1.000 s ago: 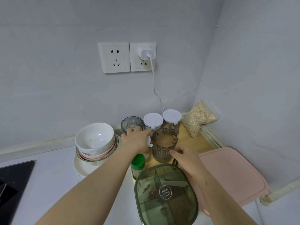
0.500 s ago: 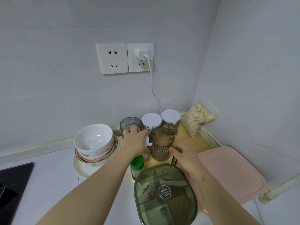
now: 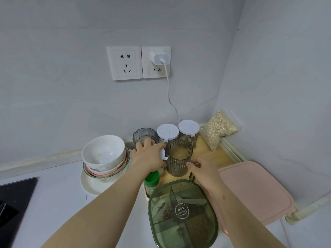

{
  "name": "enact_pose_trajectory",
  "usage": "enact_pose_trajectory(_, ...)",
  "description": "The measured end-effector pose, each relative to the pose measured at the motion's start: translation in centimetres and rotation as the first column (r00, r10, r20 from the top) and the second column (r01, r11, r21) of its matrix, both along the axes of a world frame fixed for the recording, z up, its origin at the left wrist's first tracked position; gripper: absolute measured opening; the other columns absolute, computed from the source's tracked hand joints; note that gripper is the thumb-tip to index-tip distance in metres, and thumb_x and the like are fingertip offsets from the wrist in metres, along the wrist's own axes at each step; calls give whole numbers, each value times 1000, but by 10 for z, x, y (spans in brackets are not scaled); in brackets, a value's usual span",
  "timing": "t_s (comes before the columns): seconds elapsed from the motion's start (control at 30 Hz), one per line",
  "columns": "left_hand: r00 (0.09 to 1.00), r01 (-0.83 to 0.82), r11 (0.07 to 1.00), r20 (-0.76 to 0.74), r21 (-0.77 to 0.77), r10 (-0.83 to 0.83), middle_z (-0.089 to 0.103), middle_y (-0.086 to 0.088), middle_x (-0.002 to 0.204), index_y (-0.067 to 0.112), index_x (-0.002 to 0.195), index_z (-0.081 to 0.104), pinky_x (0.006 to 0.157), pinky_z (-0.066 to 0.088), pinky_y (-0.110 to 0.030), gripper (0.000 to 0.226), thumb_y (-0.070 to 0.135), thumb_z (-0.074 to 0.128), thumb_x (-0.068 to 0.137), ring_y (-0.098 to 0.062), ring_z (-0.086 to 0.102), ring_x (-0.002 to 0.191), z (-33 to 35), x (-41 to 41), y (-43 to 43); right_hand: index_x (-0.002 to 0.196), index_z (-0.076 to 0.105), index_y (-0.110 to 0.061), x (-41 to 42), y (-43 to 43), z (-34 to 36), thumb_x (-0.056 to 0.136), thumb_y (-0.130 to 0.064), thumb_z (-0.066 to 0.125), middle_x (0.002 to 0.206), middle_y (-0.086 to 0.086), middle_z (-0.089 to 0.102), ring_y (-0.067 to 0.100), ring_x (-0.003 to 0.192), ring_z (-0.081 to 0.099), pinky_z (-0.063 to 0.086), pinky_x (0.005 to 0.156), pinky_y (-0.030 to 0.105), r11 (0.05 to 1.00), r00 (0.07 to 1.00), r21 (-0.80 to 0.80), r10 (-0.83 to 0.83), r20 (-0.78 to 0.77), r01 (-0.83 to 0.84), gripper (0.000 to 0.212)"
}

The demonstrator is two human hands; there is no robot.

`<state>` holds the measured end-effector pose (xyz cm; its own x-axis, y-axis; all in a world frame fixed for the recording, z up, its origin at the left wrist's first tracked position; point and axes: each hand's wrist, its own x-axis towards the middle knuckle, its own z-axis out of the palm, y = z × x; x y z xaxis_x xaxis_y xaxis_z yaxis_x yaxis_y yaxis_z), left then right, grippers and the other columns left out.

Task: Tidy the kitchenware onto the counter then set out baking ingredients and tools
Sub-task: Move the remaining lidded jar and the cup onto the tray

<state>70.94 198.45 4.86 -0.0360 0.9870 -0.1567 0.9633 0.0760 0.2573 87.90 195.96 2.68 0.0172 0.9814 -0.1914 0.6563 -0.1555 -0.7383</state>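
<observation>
Kitchen corner, counter (image 3: 59, 199).

1. Wooden tray (image 3: 213, 154), far right, against the wall. Holds: two white-lidded jars (image 3: 167, 132) at the back; grey glass cup (image 3: 144, 136) to their left; ribbed smoky tumbler (image 3: 179, 157) in the middle, upright; green-capped bottle (image 3: 151, 182) at the near left edge.
2. Near jar (image 3: 162, 154), white lid only partly visible, just left of the tumbler. Left hand (image 3: 149, 155) lies over it, fingers curled down around the lid.
3. Right hand (image 3: 202, 171), just right of the tumbler's base, thumb pointing at it. Fingers bent downward; whether they grip anything cannot be told.
4. Green divided box (image 3: 182, 213), lidded, near centre.
5. Pink cutting board (image 3: 250, 190), right.
6. Bag of oats (image 3: 218, 127), far corner.
7. Stacked bowls (image 3: 103, 153) on a plate (image 3: 93, 185), left.

Step, as judged: taking ingredients off the tray. Next move: lift the near jar straight up, clear of the tumbler and bottle.
</observation>
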Motion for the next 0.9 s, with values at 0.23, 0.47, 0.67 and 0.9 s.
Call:
enact_pose_trajectory(0.23,1000,-17,1000,-9,9,17,26,-1,141,41,140,29,105,26,-42,65,42,59,83,-33,24,127,-4,1,1,97,57,-26,-10,9,1,95,-41,45,74,-12,52,13,86,50,35,92,33,997,996,-26,-68,56,69,20)
enact_pose_trajectory(0.47,999,-47,999,21,-3,47,21,0,144,41,141,26,106,23,-46,66,41,58,84,-33,20,131,-5,2,-1,103,57,-25,-11,8,3,94,-43,45,69,-15,48,7,74,45,33,89,32,997,996,-32,-62,60,64,23)
enact_pose_trajectory(0.67,988,-86,994,120,-66,94,7,-2,152,41,141,24,110,15,-51,71,46,61,81,-35,9,138,2,3,-4,113,52,-19,-8,2,11,93,-40,49,96,-5,60,10,87,55,42,88,32,995,994,-41,-95,-49,94,29)
enact_pose_trajectory(0.9,952,-137,990,281,38,120,17,0,152,37,138,32,112,15,-49,56,38,54,87,-33,13,139,22,-2,-25,110,57,-18,-19,-17,32,93,-30,49,104,-4,59,12,95,53,38,74,25,976,960,64,-194,-200,210,22)
